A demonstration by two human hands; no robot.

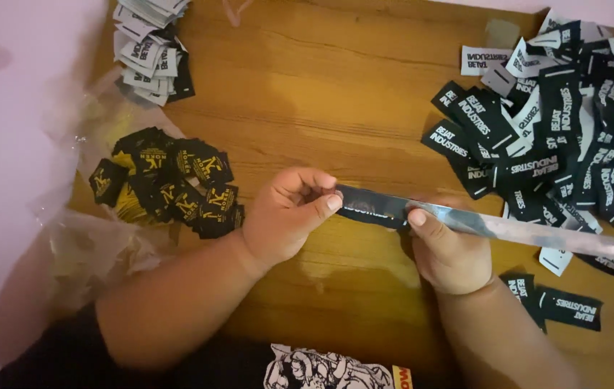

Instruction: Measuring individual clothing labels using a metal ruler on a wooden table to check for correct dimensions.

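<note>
Here, two hands (289,212) (one label (372,205)).

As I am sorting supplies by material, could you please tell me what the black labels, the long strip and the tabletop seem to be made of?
The black labels look like woven or printed fabric: thin, matte, flopping over each other. The long strip, held by the left hand and right hand, looks glossy and grey, perhaps clear plastic film or metal; its glare leaves that open. The tabletop looks like varnished wood, with visible grain.
</note>
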